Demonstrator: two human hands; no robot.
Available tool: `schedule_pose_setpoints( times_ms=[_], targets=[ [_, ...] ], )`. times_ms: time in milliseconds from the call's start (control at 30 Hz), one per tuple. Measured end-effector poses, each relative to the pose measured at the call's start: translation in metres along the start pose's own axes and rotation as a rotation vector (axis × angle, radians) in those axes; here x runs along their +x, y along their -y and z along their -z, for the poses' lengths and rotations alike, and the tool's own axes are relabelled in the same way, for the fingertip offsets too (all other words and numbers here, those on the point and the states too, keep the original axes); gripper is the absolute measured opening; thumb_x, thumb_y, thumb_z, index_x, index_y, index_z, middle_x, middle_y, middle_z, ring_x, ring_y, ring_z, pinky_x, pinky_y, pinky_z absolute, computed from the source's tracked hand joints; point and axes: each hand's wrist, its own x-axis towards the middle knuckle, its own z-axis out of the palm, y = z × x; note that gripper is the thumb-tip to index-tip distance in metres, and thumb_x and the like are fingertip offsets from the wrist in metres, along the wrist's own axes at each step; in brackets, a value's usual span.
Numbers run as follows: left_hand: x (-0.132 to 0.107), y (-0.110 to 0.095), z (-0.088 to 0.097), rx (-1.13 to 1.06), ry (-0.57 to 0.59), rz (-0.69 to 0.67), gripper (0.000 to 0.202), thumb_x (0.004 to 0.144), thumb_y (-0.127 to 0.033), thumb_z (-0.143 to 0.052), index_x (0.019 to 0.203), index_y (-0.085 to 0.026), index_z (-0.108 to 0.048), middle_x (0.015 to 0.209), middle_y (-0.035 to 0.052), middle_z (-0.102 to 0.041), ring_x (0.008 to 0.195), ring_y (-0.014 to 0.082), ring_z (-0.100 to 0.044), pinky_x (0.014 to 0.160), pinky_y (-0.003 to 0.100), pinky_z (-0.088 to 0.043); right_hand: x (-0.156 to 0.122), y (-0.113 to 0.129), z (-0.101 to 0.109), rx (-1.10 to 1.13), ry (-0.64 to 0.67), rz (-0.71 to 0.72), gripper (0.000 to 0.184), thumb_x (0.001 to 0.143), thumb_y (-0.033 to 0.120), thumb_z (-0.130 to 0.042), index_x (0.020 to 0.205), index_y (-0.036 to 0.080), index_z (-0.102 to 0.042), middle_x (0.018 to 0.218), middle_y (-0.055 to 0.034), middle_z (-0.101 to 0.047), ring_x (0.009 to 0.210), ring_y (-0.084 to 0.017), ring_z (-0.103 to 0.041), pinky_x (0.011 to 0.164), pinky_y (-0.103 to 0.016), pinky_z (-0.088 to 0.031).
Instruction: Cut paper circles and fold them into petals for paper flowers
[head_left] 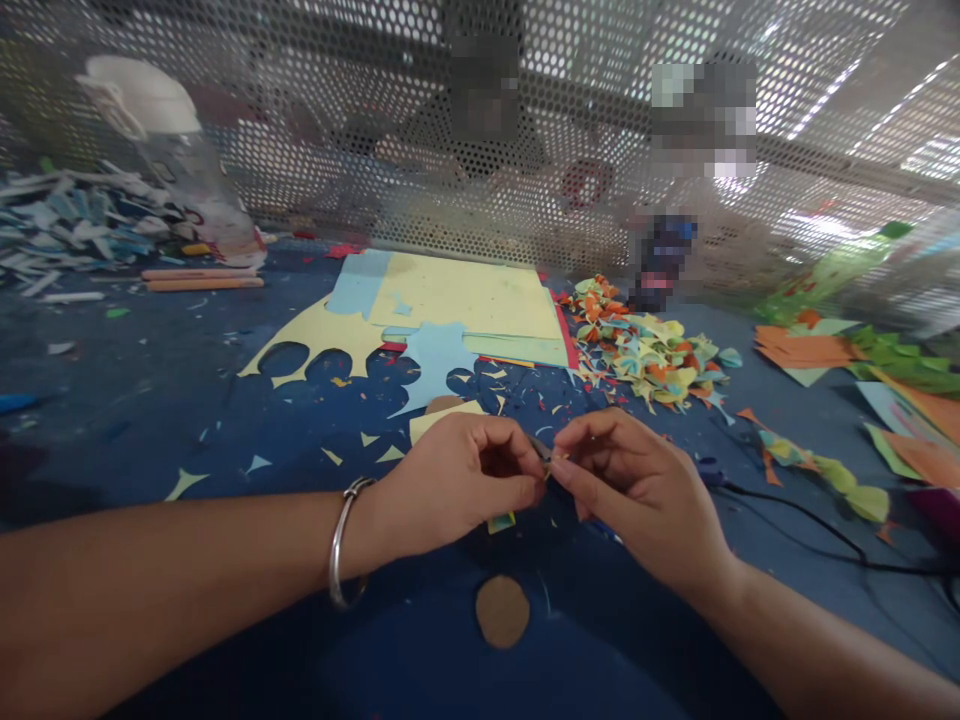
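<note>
The bangle (335, 545) is polished, shiny metal. The table (270, 630) looks smooth, with a dull sheen. The round disc (502, 611) has a matt, cardboard-like face; the sheets (465, 290) are matt paper. The bottle (196, 180) is clear, glossy plastic, the screen (315, 150) perforated metal.

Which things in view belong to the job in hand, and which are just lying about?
Likely in the job:
tiny pale object between the left hand and right hand
yellow paper sheet with round cut-outs
heap of small multicoloured paper pieces
round brown disc

Seemingly just lying about:
clear bottle with white lid
black cable
two orange-tan sticks
</note>
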Motion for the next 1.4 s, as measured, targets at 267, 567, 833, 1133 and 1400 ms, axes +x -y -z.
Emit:
schedule_pose_setpoints(
  times_ms=[267,567,833,1133,1400],
  targets=[
    [-0.0007,-0.0009,-0.0002,0.023,-0.019,0.003,0.007,0.074,-0.018,-0.074,0.077,-0.016,-0.068,0.075,0.0013,-0.070,0.068,0.0116,-0.061,0.066,0.024,-0.047,-0.0002,-0.0021,0.0004,0.013,0.002,-0.005,0.012,0.092,0.028,-0.069,0.095,0.020,-0.062,0.065,0.0052,-0.062,0.047,-0.006,-0.059,0.046,-0.015,-0.047],
    [0.0022,0.0012,0.0007,0.003,-0.033,0.010,0.008,0.072,-0.017,-0.074,0.075,-0.014,-0.068,0.073,0.0025,-0.072,0.066,0.0123,-0.065,0.065,0.025,-0.049,-0.0004,-0.0032,0.0007,0.044,0.006,-0.011,0.013,0.092,0.030,-0.070,0.097,0.020,-0.063,0.067,0.0046,-0.062,0.048,-0.006,-0.058,0.047,-0.015,-0.047],
    [0.0006,0.0031,0.0015,-0.044,-0.043,-0.008,0.006,0.072,-0.015,-0.074,0.073,-0.014,-0.068,0.072,0.0019,-0.074,0.067,0.0120,-0.067,0.064,0.023,-0.050,0.0006,-0.0031,0.0020,0.052,0.015,-0.016,0.014,0.090,0.028,-0.072,0.098,0.020,-0.063,0.069,0.0043,-0.065,0.049,-0.005,-0.059,0.047,-0.013,-0.049],
    [0.0006,0.0030,0.0025,-0.062,-0.039,-0.058,0.008,0.076,-0.016,-0.076,0.074,-0.014,-0.069,0.072,0.0006,-0.074,0.067,0.0095,-0.067,0.063,0.020,-0.050,0.0010,-0.0044,0.0031,0.062,0.036,-0.063,0.016,0.090,0.030,-0.073,0.097,0.018,-0.064,0.068,0.0049,-0.064,0.048,-0.004,-0.057,0.047,-0.012,-0.048],
    [-0.0015,-0.0011,0.0009,-0.066,-0.024,-0.057,0.009,0.077,-0.017,-0.076,0.075,-0.014,-0.069,0.071,0.0009,-0.073,0.066,0.0093,-0.066,0.062,0.020,-0.050,0.0041,-0.0037,0.0034,0.143,0.049,-0.102,0.020,0.090,0.032,-0.073,0.100,0.018,-0.062,0.071,0.0051,-0.063,0.048,-0.003,-0.057,0.046,-0.012,-0.047]
  ],
)
